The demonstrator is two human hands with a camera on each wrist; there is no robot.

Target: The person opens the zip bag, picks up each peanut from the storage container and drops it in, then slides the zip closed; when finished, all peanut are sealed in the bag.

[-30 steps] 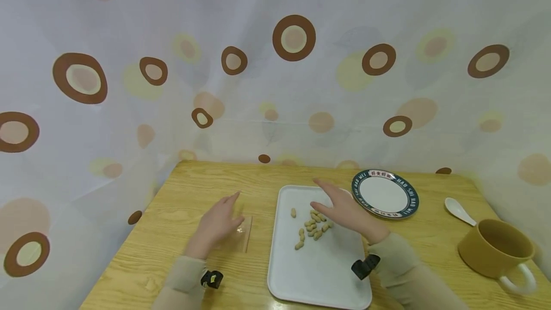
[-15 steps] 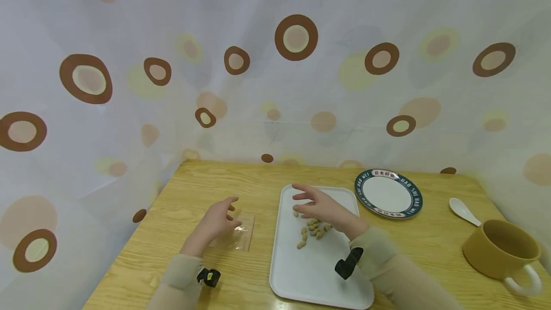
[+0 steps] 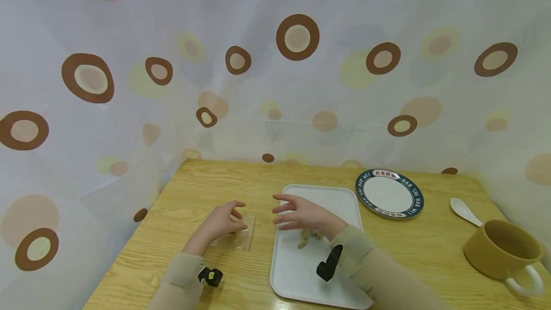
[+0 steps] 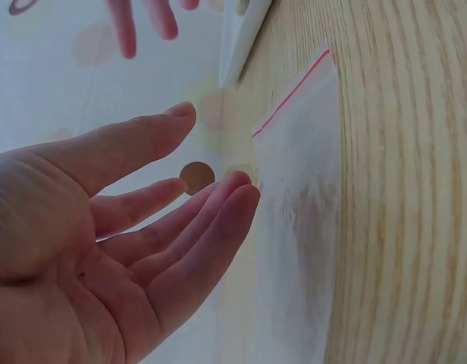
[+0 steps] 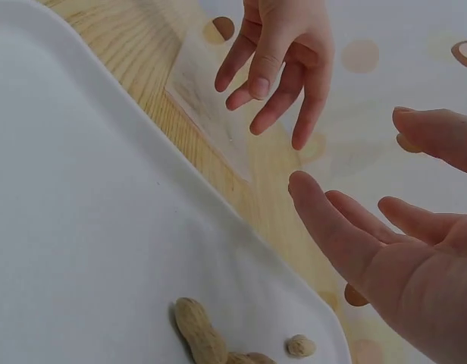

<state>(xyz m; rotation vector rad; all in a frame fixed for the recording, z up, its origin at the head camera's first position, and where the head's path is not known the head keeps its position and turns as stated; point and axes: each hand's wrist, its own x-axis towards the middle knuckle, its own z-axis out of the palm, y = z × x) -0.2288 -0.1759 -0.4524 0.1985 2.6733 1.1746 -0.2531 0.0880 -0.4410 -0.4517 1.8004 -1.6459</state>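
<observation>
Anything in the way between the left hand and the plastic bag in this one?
Nothing visible: the left hand hovers over the plastic bag on the table, with no object between them.

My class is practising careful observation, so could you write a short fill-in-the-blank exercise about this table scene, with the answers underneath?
1. The left hand is close to a resealable plastic ____.
2. The peanuts lie on a white rectangular ____.
3. The white spoon lies between the mug and the round, dark-rimmed ____.
4. The right hand, fingers apart, holds ____.

Missing words: bag; tray; plate; nothing.
</observation>
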